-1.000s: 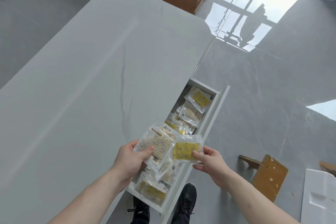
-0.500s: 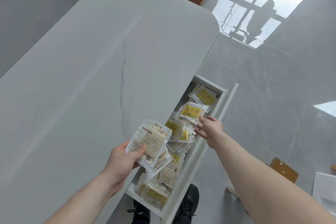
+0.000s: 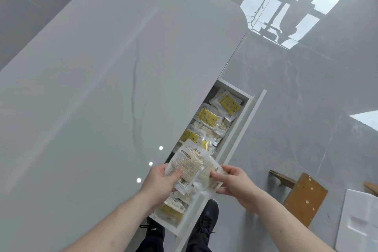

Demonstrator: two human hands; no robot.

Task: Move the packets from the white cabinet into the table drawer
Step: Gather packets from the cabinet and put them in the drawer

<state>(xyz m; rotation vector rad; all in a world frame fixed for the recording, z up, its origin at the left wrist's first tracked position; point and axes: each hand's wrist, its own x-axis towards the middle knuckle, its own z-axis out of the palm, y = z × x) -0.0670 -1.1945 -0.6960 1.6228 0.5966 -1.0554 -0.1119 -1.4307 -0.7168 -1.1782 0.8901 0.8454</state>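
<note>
Your right hand [image 3: 235,184] returns from the drawer's [image 3: 241,129] 12 o'clock end, fingers pinching another packet [image 3: 206,176] from your left hand's [image 3: 161,184] gripped stack.

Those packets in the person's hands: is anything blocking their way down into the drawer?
Nothing visible does. The left hand and right hand hold the stack of packets directly over the open drawer. Only loose packets already lie inside, and the new ones can rest on them.

Left hand [image 3: 158,184] curled in a grip, right hand [image 3: 235,183] pinching
</note>
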